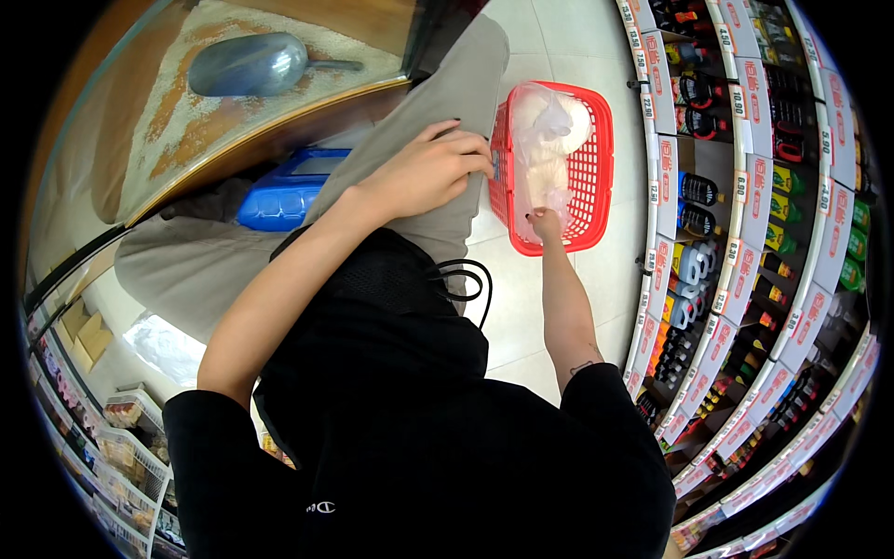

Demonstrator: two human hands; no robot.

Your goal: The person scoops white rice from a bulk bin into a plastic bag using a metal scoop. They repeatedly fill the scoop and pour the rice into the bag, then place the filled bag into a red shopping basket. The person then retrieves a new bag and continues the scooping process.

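Note:
A red plastic shopping basket (pixel 602 168) stands on the tiled floor in front of me. Inside it lie clear plastic bags (pixel 552 126) with pale, whitish contents that I cannot make out exactly. My right hand (pixel 546 225) reaches down into the basket's near end, its fingers closed on the thin plastic of the nearer bag (pixel 548 180). My left hand (pixel 440 168) rests on my grey trouser leg (pixel 447 91) with bent fingers and nothing seen in it. Its fingertips come close to the basket's left side; whether they touch it cannot be seen.
Shelves of bottles (pixel 698 189) with price strips line the right side. At upper left, a bin (pixel 314 98) of white grains holds a metal scoop (pixel 248 64). A blue plastic container (pixel 279 202) stands below it. White wire baskets (pixel 133 454) with packaged goods are at lower left.

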